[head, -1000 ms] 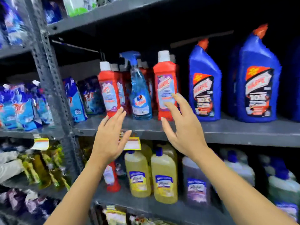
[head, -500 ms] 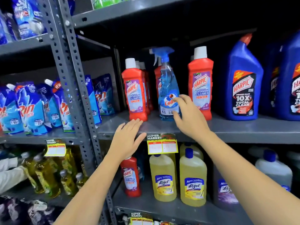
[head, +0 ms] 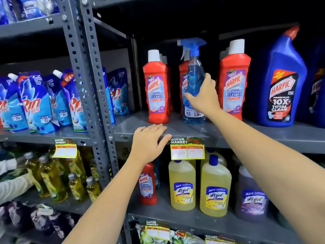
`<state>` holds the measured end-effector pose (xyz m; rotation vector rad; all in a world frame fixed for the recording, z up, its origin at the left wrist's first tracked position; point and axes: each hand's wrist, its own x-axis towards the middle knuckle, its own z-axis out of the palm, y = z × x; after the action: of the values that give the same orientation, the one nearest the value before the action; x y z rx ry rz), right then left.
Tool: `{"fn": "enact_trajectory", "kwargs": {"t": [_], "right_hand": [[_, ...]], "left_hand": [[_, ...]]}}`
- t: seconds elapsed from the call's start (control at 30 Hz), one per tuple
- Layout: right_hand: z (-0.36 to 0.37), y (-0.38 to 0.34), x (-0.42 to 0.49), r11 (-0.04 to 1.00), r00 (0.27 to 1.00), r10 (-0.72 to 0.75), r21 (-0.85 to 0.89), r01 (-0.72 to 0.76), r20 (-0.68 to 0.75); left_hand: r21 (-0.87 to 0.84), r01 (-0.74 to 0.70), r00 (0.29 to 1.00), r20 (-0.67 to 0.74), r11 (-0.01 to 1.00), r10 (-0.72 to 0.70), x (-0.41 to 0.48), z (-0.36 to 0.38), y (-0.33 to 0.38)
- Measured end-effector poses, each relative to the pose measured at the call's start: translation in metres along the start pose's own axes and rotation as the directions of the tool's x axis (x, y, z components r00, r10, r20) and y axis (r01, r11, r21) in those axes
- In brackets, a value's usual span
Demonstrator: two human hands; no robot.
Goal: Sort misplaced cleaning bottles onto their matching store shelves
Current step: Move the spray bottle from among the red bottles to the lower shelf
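Surface: grey metal shelf in a dim store aisle, slotted upright post at 9 o'clock of the bottles.
Room: detergent pouches on the neighbouring shelf at 9 o'clock; yellow bottles on the lower shelf at 6 o'clock, under a price tag on the shelf edge.
Shelf stock: red bottles in rows, a big blue bottle at 3 o'clock.
Spray bottle: blue, with a trigger head, upright on the shelf between two rows of red bottles.
Stray red bottle: on the lower shelf, just beside the yellow ones, at 7 o'clock of the tag.
Right arm: stretched up and forward from 4 o'clock, bare forearm.
Right hand: fingers wrapped around the spray bottle's body at mid-height, thumb across the front; a closed grip on it.
Left arm: reaching up from 6 o'clock.
Left hand: spread flat, palm down, fingers resting on the shelf's front edge, just below the nearest red bottle; it holds nothing.
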<state>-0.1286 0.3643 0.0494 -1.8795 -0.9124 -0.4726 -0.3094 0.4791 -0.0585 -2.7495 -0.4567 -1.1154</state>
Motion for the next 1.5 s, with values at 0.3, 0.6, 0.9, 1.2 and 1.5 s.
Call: {"fn": "enact_trajectory", "kwargs": {"t": [0.3, 0.6, 0.9, 1.2, 1.5], "right_hand": [[0.008, 0.008, 0.008, 0.987, 0.989, 0.147, 0.063, -0.147, 0.012], [0.000, -0.006, -0.035, 0.963, 0.992, -0.013, 0.266, 0.046, -0.123], [-0.049, -0.033, -0.141, 0.853, 0.987, -0.149, 0.498, 0.157, -0.055], [0.036, 0.066, -0.271, 0.879, 0.976, 0.082, 0.446, -0.167, 0.204], [0.124, 0.164, -0.292, 0.872, 0.890, 0.325, 0.264, -0.413, 0.320]], "left_hand": [[0.006, -0.008, 0.998, -0.057, 1.000, 0.009, 0.000, 0.007, -0.005], [0.002, -0.019, 0.995, -0.094, 1.000, 0.019, -0.003, 0.013, -0.006], [-0.095, -0.112, 0.942, -0.328, 0.989, 0.075, -0.092, 0.050, -0.021], [-0.120, 0.034, 0.892, 0.452, 0.992, 0.024, -0.218, 0.143, -0.043], [0.008, 0.117, 0.740, 0.666, 0.993, -0.093, -0.264, 0.189, -0.064]]}}
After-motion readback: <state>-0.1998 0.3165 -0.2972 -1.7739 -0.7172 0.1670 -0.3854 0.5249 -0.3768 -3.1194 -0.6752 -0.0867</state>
